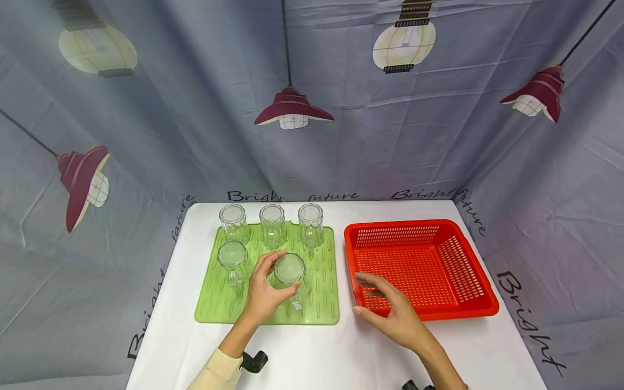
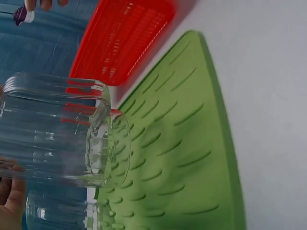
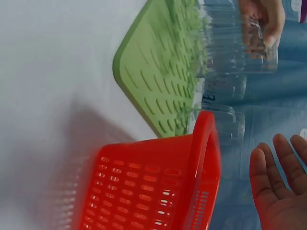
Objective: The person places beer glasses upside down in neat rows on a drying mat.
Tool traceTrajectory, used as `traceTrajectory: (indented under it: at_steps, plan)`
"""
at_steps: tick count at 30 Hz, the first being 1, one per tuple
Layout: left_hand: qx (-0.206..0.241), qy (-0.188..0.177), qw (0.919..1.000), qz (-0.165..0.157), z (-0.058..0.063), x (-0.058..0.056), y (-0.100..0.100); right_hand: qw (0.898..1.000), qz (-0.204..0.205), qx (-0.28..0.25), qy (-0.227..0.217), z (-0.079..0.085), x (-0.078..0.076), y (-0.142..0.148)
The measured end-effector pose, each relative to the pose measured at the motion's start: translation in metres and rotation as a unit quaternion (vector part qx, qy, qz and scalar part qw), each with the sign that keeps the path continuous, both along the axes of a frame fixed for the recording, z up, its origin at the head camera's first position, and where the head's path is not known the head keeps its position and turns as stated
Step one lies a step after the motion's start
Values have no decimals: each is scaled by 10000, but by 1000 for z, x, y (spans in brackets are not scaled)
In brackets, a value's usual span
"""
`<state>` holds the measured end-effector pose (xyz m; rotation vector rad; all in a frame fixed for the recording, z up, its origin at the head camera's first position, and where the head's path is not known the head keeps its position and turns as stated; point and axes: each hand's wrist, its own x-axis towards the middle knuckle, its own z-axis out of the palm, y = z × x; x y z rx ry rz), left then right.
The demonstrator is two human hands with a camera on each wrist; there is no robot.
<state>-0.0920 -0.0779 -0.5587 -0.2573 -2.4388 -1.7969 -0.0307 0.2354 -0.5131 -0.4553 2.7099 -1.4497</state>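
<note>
My left hand (image 1: 265,292) grips a clear glass mug (image 1: 290,267) near its upturned base, thumb on the near side and fingers on the far side. The mug is upside down over the green draining mat (image 1: 319,309), its handle toward me. In the left wrist view, the glass mug (image 2: 48,129) has its rim close over the mat's ridges. To the left stands another inverted mug (image 1: 234,260). My right hand (image 1: 395,319) holds nothing; its fingers are spread and relaxed by the left edge of the red plastic basket (image 1: 468,311). In the right wrist view, the palm (image 3: 292,211) is open.
Three more upturned mugs form a back row on the mat: a left mug (image 1: 234,222), a middle mug (image 1: 273,225) and a right mug (image 1: 311,225). A white cloth (image 1: 331,352) covers the table. Behind hangs a grey printed curtain (image 1: 341,157).
</note>
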Motion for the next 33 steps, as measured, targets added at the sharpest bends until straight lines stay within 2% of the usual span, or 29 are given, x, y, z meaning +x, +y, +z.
traceTrajectory:
  at_steps: [5,9,19,33]
  plan:
    - [-22,-103,9999,37,-2,-19,-5,9999,0,-107,3,-1,0,1]
    - [-186,-163,9997,-17,-5,-28,-7,10000,-39,-46,-27,-2,1,2]
    - [-443,-209,9986,-210,-17,-37,-7,9999,-80,53,-61,0,2,2]
    - [-744,-362,9947,-617,-24,-45,-11,9997,-113,201,-65,-1,3,1]
